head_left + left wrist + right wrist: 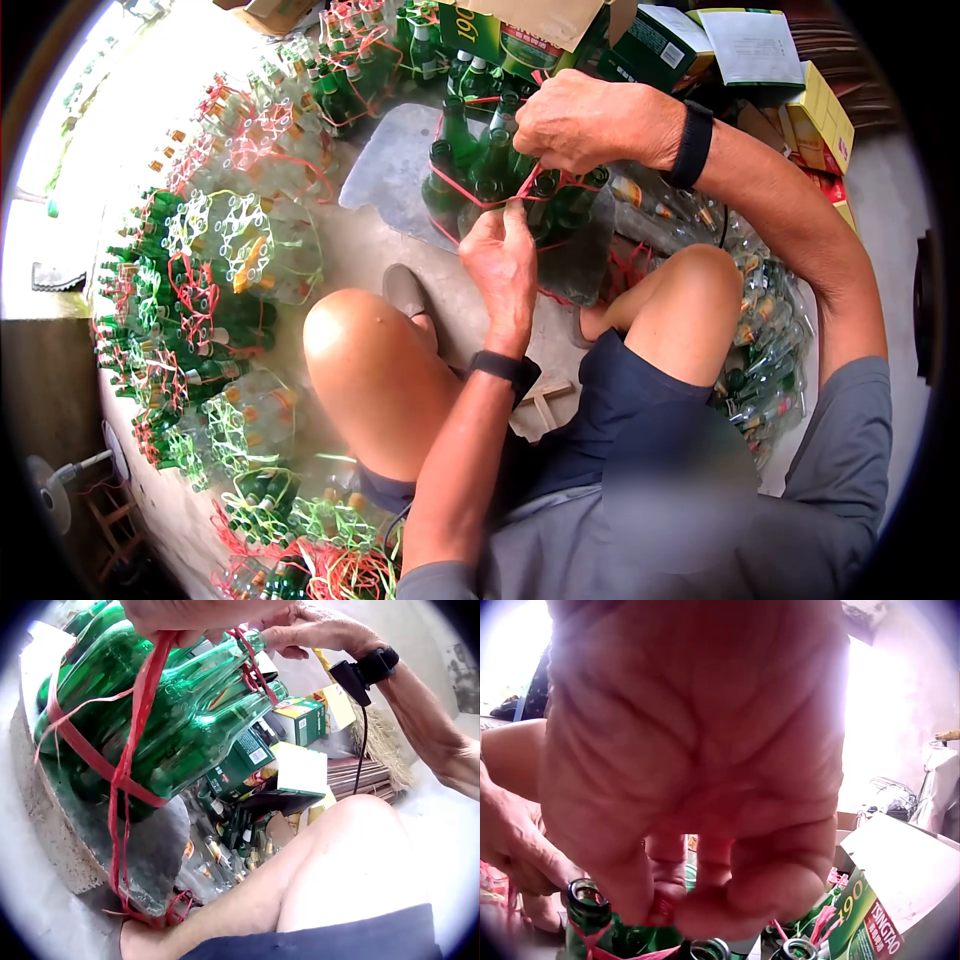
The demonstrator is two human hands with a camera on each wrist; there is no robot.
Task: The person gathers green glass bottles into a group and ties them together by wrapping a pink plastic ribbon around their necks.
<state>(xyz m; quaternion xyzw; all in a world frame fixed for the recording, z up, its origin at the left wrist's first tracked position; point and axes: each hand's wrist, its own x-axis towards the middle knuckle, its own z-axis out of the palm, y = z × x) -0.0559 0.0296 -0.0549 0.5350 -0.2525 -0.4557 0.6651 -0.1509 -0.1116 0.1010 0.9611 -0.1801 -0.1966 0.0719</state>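
Several green bottles [490, 160] stand grouped on a grey slab, with red strap [455, 185] round their necks. The left hand [500, 265] pinches the strap at the near side of the group. Above the bottles, the right hand [575, 120] has its fingers curled round a piece of the same strap. In the left wrist view, red strap [142, 712] hangs from the left hand [184, 613] past a lower band round the bottle bodies. The right hand [697, 765] fills much of the right wrist view, a bit of red between its bent fingers, above open bottle mouths [589, 896].
Bundles of green and clear bottles [245, 240] line the left side, tied with red and green strap. Loose clear bottles [765, 320] lie at the right. Cartons [650, 45] stand behind. The grey slab [390, 165] lies on the floor between the person's feet and the cartons.
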